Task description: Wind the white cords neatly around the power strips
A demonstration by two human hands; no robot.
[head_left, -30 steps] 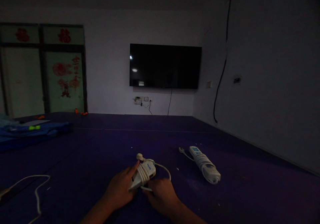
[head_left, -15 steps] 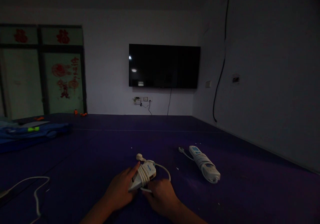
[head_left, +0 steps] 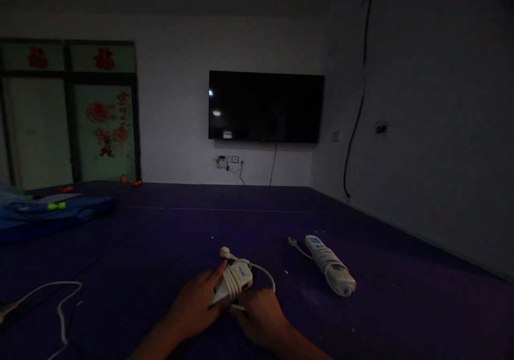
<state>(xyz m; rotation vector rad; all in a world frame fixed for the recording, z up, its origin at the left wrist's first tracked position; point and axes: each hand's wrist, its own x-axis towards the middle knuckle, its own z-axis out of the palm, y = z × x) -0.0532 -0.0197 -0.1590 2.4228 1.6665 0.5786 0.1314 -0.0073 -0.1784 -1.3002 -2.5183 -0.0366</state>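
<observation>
A white power strip (head_left: 235, 282) with its cord wound round it lies on the purple floor mat (head_left: 160, 242) in front of me. Its plug (head_left: 225, 252) sticks out at the far end, and a loop of cord (head_left: 265, 274) curves off to the right. My left hand (head_left: 195, 305) rests on the strip's left side, fingers curled along it. At the strip's near end my right hand (head_left: 259, 317) is closed on the cord. Both hands touch the strip.
A second wrapped white power strip (head_left: 330, 264) lies to the right. A loose white cable (head_left: 56, 306) trails at the lower left. Blue fabric (head_left: 52, 213) lies at the far left. A dark television (head_left: 265, 106) hangs on the far wall above wall sockets (head_left: 228, 160).
Both hands stay on the wrapped power strip, barely shifting. The view sways slightly left and back.
</observation>
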